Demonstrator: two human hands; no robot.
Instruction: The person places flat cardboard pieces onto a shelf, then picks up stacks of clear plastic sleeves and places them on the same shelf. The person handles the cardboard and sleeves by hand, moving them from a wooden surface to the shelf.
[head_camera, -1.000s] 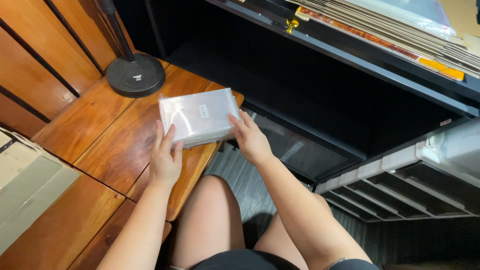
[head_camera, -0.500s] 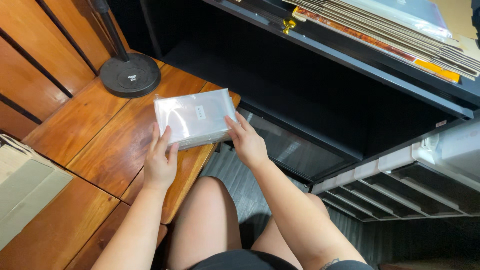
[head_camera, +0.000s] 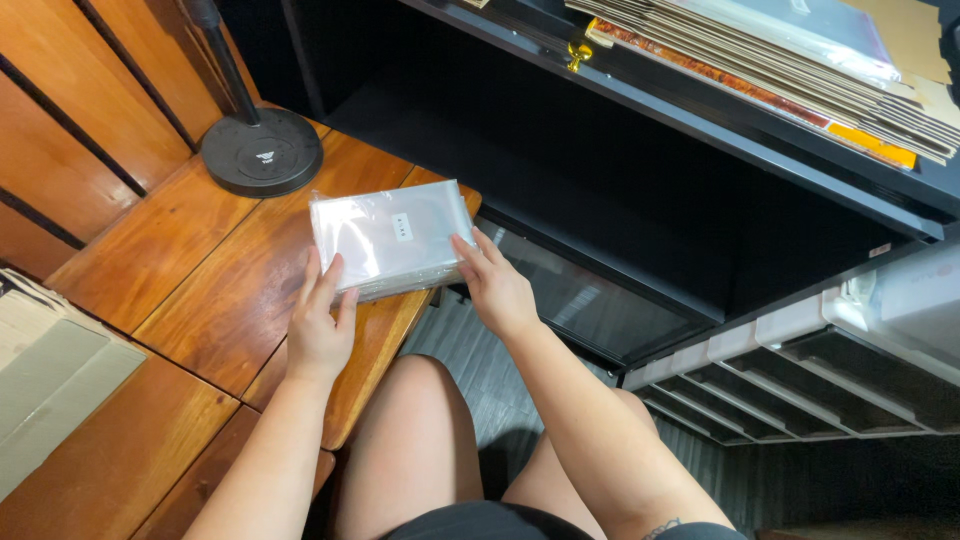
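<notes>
A: What do the hands hold?

B: A flat pack (head_camera: 392, 238) of clear plastic sleeves, rectangular, with a small white label on its top face. It lies at the edge of the wooden worktop (head_camera: 190, 280), near the round black stand base (head_camera: 262, 152).

A: How is the pack oriented?

B: It lies flat, label up. Its long axis runs left to right across the view, tilted slightly so that the right end sits a little farther from the person than the left.

A: State of the left hand (head_camera: 320, 325)?

B: Fingers extended upward against the pack's near-left corner, thumb alongside; it presses the edge rather than closing around it.

A: And the right hand (head_camera: 495, 285)?

B: Fingers spread on the pack's right short edge, gripping it from the side, with the thumb at the lower corner.

A: Surroundings?

B: A grey cardboard sheet (head_camera: 45, 380) lies at far left; flat sleeves (head_camera: 790, 70) are stacked on a black shelf (head_camera: 700, 120) above; clear drawers (head_camera: 800, 370) stand at right.
</notes>
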